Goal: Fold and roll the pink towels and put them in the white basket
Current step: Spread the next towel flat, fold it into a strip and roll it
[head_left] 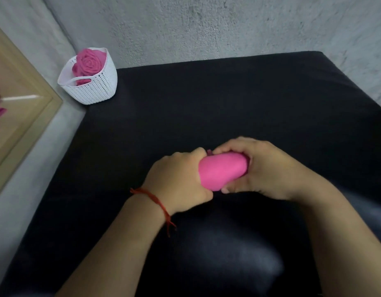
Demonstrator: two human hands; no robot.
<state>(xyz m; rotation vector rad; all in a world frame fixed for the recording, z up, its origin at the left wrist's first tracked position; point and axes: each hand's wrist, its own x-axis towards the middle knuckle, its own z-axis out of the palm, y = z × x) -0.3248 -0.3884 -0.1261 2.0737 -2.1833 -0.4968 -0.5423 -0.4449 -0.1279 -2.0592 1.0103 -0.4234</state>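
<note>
Rolling looks nearly done. Our left hand point(178, 179) and right hand point(256, 168) clamp 1 rolled pink towel point(221, 172) over the table point(206, 99), well right of the white basket point(95, 88). Next, we judge: a firm carry basketward.

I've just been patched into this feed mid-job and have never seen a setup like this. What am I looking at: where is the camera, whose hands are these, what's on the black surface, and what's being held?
There is no machine here. A person works with bare hands, and the one picture comes from a camera worn on their head, looking forward and down. The left hand, with a red thread round its wrist, and the right hand both grip a pink towel, rolled into a tight bundle, just above the black surface. At the far left corner of that surface stands the white basket, which already holds rolled towels that look like roses. A wooden frame leans at the left edge, and a grey wall is behind.
</note>
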